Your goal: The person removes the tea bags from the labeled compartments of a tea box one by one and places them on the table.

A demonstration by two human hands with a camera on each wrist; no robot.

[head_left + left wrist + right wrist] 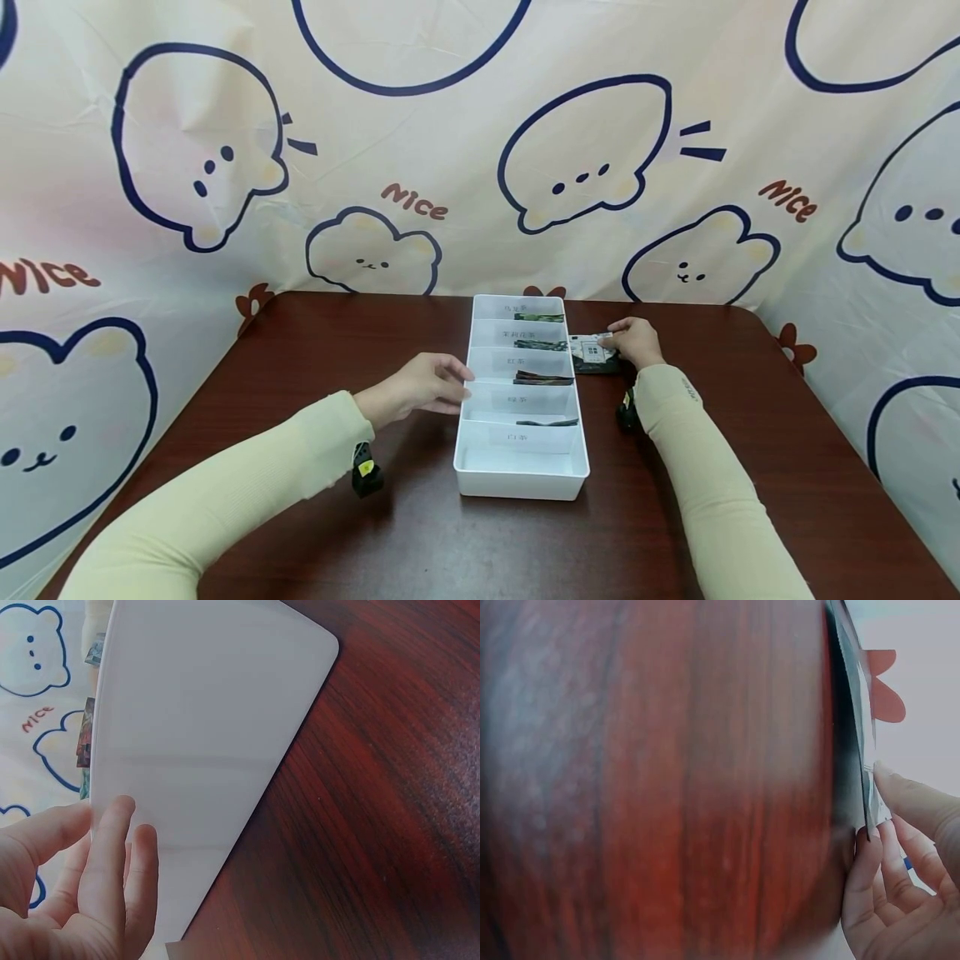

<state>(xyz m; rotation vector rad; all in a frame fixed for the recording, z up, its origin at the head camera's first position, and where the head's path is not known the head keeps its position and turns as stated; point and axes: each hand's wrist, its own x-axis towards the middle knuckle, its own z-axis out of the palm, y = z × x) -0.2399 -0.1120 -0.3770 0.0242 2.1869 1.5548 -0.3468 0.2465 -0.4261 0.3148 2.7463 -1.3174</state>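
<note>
A white divided tray (517,487) stands in the middle of a dark wooden table (300,350). Flat dark tea packets stand in its labelled compartments (540,345). My left hand (452,388) rests against the tray's left wall, its fingers (112,855) straight on the white plastic (202,735). Right of the tray lies a dark packet with a white label (591,353). My right hand (611,335) pinches its far edge. In the right wrist view the thumb and fingers (881,847) close on the packet's thin edge (853,690).
A cloth backdrop with cartoon bears (585,158) hangs behind and beside the table. The table's rounded far corners (750,312) lie close to the cloth. Bare wood (787,433) stretches to the right of the tray and in front of it.
</note>
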